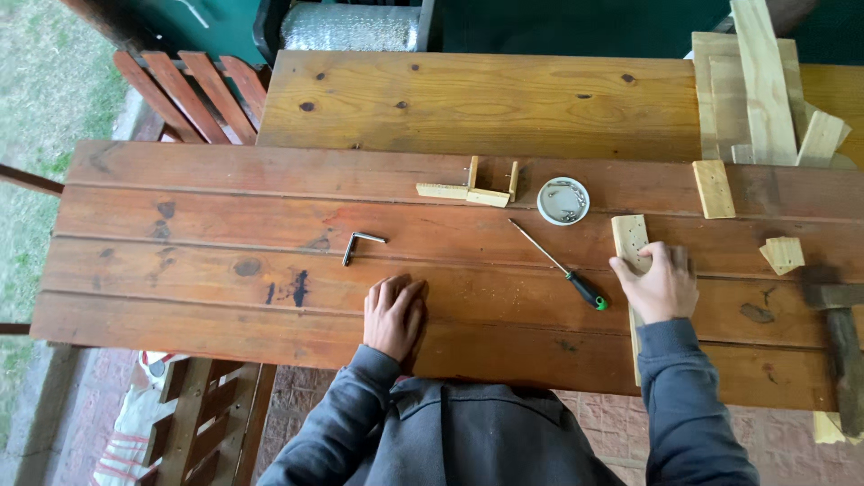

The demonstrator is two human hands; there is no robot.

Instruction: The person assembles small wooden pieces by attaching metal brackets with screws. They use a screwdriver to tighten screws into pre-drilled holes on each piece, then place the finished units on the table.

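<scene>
1. While the right hand (655, 286) closes over a pale wooden strip (630, 237) with small holes, that strip lies lengthwise on the reddish table (207, 234).
2. Left hand (393, 313) rests flat, fingers loosely together, holding nothing.
3. Just beside the right hand lies a green-handled screwdriver (558, 266).
4. Farther back sit a white dish of screws (563, 200), a small wooden assembly (475, 187), and a bent metal key (358, 245).

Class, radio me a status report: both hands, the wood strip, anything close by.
Left hand flat on table, empty. Right hand gripping wood strip. Screwdriver lies between the hands.
</scene>
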